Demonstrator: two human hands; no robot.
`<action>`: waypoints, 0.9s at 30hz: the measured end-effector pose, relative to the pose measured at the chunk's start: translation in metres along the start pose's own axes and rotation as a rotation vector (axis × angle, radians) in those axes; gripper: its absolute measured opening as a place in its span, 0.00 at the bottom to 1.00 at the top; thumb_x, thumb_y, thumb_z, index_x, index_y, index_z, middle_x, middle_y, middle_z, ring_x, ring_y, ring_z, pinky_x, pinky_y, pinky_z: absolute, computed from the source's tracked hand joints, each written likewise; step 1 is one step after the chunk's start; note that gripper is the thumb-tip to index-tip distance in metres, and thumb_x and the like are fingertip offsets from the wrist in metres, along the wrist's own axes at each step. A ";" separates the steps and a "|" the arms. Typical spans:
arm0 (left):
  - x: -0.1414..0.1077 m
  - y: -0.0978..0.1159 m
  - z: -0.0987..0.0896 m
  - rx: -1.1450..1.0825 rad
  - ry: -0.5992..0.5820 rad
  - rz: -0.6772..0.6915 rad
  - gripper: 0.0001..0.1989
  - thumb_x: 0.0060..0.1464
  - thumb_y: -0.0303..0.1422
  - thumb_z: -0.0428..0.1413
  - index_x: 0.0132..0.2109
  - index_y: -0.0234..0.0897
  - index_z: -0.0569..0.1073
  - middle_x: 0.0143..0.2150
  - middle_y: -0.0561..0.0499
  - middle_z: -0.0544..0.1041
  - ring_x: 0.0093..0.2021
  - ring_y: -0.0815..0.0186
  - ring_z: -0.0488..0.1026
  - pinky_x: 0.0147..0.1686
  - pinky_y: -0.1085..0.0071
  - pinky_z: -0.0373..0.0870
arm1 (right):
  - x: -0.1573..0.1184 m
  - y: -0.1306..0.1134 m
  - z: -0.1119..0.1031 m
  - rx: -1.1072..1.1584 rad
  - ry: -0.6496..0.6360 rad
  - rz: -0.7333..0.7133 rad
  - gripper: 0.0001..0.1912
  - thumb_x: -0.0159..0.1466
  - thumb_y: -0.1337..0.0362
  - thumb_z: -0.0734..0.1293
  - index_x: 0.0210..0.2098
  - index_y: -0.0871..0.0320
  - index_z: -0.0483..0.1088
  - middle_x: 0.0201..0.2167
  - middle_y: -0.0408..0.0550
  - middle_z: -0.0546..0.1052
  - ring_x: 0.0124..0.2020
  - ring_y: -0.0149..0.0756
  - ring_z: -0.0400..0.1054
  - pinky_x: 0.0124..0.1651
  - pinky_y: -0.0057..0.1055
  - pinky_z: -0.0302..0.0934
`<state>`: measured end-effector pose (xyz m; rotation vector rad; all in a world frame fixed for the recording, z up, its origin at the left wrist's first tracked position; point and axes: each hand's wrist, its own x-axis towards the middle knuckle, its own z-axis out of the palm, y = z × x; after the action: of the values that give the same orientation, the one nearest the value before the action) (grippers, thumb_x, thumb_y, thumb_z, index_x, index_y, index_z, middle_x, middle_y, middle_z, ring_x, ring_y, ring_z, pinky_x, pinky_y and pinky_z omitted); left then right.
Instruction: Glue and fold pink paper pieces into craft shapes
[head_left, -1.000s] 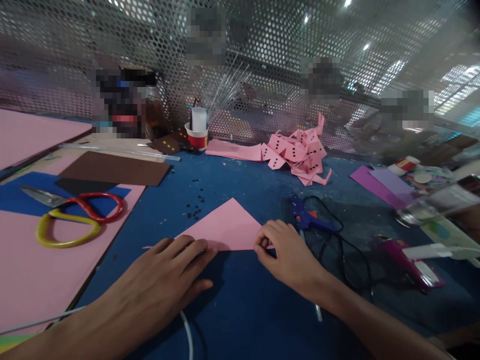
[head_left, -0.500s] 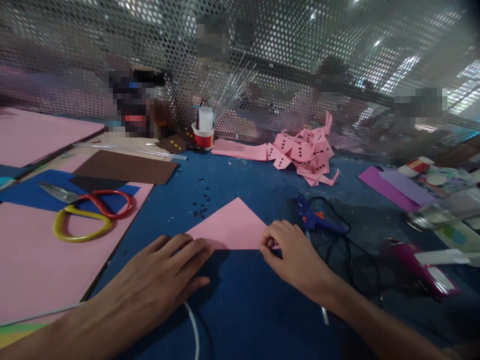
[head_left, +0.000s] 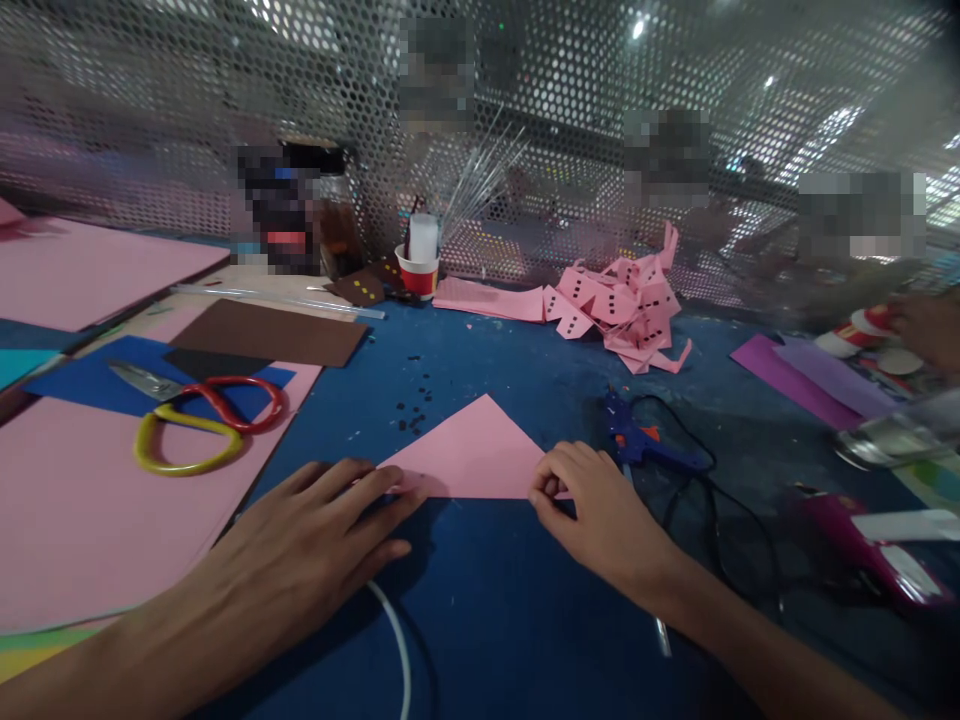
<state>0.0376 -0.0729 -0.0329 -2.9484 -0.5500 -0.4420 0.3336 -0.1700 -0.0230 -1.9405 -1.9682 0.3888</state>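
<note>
Left hand (head_left: pixel 326 535), loosely spread, grips nothing, touching the pink paper triangle (head_left: pixel 480 450) at left; curled right hand (head_left: pixel 589 500) touches its right corner, grip unclear.

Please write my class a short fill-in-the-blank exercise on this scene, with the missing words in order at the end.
1. The left hand and the right hand touch a pink paper that shows the outline of a ____.
2. The scissors have one red handle and one ____ handle.
3. The glue gun lies on the table, nearer to the person's ____ hand.

Missing words: triangle; yellow; right.
</note>
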 end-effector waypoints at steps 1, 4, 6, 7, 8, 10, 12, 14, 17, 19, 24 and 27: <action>-0.001 -0.001 0.000 0.004 0.003 0.003 0.18 0.70 0.38 0.48 0.59 0.42 0.75 0.52 0.48 0.80 0.47 0.52 0.74 0.42 0.57 0.67 | 0.000 0.000 0.000 0.002 0.001 0.001 0.08 0.64 0.74 0.67 0.33 0.54 0.68 0.34 0.41 0.75 0.39 0.38 0.66 0.44 0.38 0.55; -0.002 -0.003 -0.001 0.018 0.017 0.018 0.18 0.71 0.38 0.47 0.58 0.42 0.76 0.50 0.48 0.81 0.45 0.53 0.74 0.39 0.57 0.66 | 0.000 0.001 0.000 0.008 -0.003 -0.001 0.08 0.64 0.74 0.67 0.33 0.54 0.68 0.34 0.41 0.74 0.39 0.38 0.66 0.45 0.38 0.55; -0.003 -0.005 -0.002 0.032 0.025 0.025 0.17 0.71 0.38 0.47 0.58 0.43 0.76 0.49 0.48 0.81 0.45 0.54 0.74 0.38 0.59 0.66 | -0.001 0.002 0.000 0.005 -0.004 -0.001 0.08 0.64 0.74 0.68 0.33 0.54 0.68 0.34 0.41 0.74 0.39 0.38 0.66 0.44 0.38 0.55; -0.004 -0.005 -0.002 0.036 0.025 0.024 0.17 0.71 0.39 0.47 0.59 0.43 0.75 0.49 0.49 0.81 0.45 0.55 0.74 0.38 0.59 0.66 | -0.001 0.002 0.000 0.003 -0.004 0.001 0.08 0.64 0.74 0.68 0.33 0.54 0.68 0.34 0.41 0.74 0.39 0.38 0.66 0.44 0.38 0.55; -0.004 -0.005 -0.003 0.036 0.026 0.021 0.17 0.71 0.39 0.47 0.59 0.44 0.75 0.49 0.49 0.81 0.45 0.55 0.74 0.39 0.60 0.66 | -0.001 0.002 0.000 0.004 -0.003 0.002 0.08 0.64 0.74 0.68 0.33 0.54 0.68 0.34 0.41 0.75 0.39 0.38 0.66 0.44 0.38 0.55; -0.005 -0.006 -0.003 0.027 0.028 0.010 0.18 0.72 0.39 0.46 0.59 0.44 0.75 0.49 0.49 0.81 0.45 0.56 0.74 0.40 0.60 0.66 | -0.001 0.002 0.000 0.010 -0.008 0.005 0.08 0.64 0.74 0.68 0.33 0.54 0.68 0.34 0.41 0.75 0.40 0.38 0.66 0.45 0.38 0.55; -0.006 -0.006 -0.003 0.019 0.026 -0.006 0.18 0.72 0.38 0.46 0.59 0.44 0.75 0.49 0.49 0.81 0.45 0.55 0.73 0.40 0.59 0.66 | 0.000 0.002 0.000 0.015 -0.012 0.005 0.08 0.64 0.74 0.67 0.33 0.54 0.69 0.35 0.41 0.75 0.40 0.37 0.67 0.44 0.38 0.55; -0.009 -0.007 -0.002 0.027 0.028 -0.014 0.17 0.71 0.38 0.46 0.58 0.45 0.75 0.50 0.49 0.81 0.46 0.54 0.72 0.41 0.58 0.65 | 0.000 0.002 0.000 0.010 -0.010 0.001 0.08 0.64 0.74 0.67 0.33 0.54 0.69 0.34 0.40 0.75 0.39 0.37 0.67 0.44 0.38 0.55; -0.011 -0.008 0.001 0.037 0.022 -0.015 0.17 0.71 0.38 0.47 0.59 0.45 0.74 0.49 0.49 0.81 0.47 0.53 0.72 0.41 0.58 0.64 | 0.000 0.002 0.000 -0.006 -0.006 0.001 0.08 0.64 0.73 0.68 0.33 0.54 0.68 0.34 0.41 0.75 0.40 0.38 0.68 0.44 0.38 0.55; -0.011 -0.008 0.001 0.024 0.019 -0.022 0.17 0.72 0.39 0.47 0.60 0.46 0.73 0.49 0.50 0.81 0.47 0.54 0.72 0.41 0.58 0.64 | 0.000 0.002 0.000 -0.006 -0.009 0.003 0.08 0.64 0.73 0.68 0.33 0.54 0.68 0.34 0.41 0.75 0.40 0.38 0.68 0.44 0.38 0.55; -0.008 -0.008 -0.002 0.010 0.056 -0.036 0.17 0.72 0.39 0.45 0.57 0.46 0.76 0.48 0.51 0.81 0.45 0.56 0.73 0.41 0.60 0.65 | -0.001 0.003 0.000 0.007 -0.012 -0.005 0.08 0.65 0.73 0.67 0.33 0.54 0.68 0.34 0.42 0.75 0.39 0.38 0.67 0.44 0.39 0.56; -0.009 -0.009 -0.005 0.002 0.019 -0.031 0.16 0.70 0.39 0.48 0.56 0.46 0.76 0.49 0.50 0.81 0.45 0.56 0.74 0.41 0.60 0.66 | -0.001 0.002 -0.001 0.011 -0.016 0.001 0.08 0.65 0.74 0.67 0.33 0.54 0.68 0.34 0.42 0.75 0.39 0.38 0.67 0.44 0.39 0.56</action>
<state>0.0249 -0.0680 -0.0301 -2.9344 -0.5939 -0.4725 0.3360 -0.1708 -0.0232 -1.9379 -1.9708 0.4156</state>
